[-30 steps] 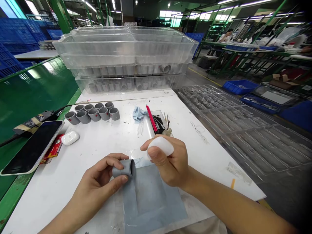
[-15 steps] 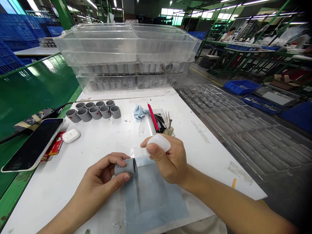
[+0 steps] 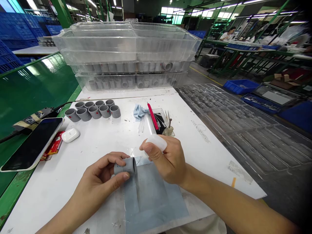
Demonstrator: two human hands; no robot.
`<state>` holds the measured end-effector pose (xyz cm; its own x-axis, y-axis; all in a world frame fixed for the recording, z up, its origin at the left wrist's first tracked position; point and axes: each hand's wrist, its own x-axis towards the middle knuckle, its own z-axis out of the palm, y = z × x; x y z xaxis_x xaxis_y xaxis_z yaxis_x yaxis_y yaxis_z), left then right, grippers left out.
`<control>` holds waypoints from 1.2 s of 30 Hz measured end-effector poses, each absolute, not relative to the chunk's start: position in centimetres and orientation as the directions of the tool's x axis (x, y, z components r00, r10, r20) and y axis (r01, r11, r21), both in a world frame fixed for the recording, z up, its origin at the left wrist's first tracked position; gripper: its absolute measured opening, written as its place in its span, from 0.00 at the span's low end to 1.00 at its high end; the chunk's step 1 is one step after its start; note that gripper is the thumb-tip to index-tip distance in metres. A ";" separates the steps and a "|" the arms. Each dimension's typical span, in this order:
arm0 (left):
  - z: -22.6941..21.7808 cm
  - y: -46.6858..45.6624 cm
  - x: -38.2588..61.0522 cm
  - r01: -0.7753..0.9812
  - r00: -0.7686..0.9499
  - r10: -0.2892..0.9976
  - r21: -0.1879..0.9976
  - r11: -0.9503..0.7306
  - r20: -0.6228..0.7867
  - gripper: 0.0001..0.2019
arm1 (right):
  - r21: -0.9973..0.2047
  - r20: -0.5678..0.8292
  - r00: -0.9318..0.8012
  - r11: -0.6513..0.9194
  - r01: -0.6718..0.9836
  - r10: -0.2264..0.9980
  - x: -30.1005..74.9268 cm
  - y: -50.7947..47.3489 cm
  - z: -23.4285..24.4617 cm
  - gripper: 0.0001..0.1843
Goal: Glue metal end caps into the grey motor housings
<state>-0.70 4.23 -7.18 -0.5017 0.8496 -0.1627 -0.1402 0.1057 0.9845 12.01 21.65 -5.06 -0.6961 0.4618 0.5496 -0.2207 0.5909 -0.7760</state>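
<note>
My left hand [image 3: 97, 177] is shut on a short grey PVC pipe coupling [image 3: 125, 166], with the fingers over its top and the thumb beneath it, and its open end faces right. My right hand [image 3: 168, 162] pinches a smooth white rounded pad [image 3: 156, 142] between fingers and thumb, a little to the right of the coupling and not touching it. Under both hands lies a grey-blue sheet [image 3: 151, 198] on the white table [image 3: 202, 165]. Several similar grey couplings [image 3: 95, 112] stand in rows farther up the table.
A small tray [image 3: 156, 121] holds a red marker, and a glass bottle [image 3: 168, 131] stands at it, beside a blue cloth [image 3: 139, 112]. At left are a phone [image 3: 31, 143] and an earbud case [image 3: 70, 135]. Stacked transparent bins [image 3: 124, 48] hold couplings; a transparent moulded tray [image 3: 239, 123] lies right.
The white pad has shifted slightly left, closer to the coupling. The coupling has turned a little in my left hand, and the view has tilted slightly.
</note>
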 end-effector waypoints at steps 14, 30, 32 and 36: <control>-6.6 4.3 -0.1 -0.028 -0.564 0.810 0.983 0.180 -0.164 0.17 | -0.959 0.280 -0.742 0.216 -0.184 0.610 12.7 21.7 -4.5 0.26; -7.5 4.2 -0.3 -0.074 -0.533 0.837 0.993 0.097 -0.121 0.12 | -0.857 0.477 -0.649 0.478 -0.192 0.593 12.3 21.7 -4.8 0.31; -7.5 4.2 -0.3 -0.088 -0.525 0.843 0.992 0.085 -0.119 0.11 | -0.857 0.477 -0.646 0.480 -0.189 0.597 12.3 21.8 -4.8 0.31; -7.5 4.1 -0.3 -0.103 -0.520 0.847 0.992 0.069 -0.113 0.11 | -0.860 0.469 -0.645 0.477 -0.180 0.604 12.2 21.8 -5.0 0.31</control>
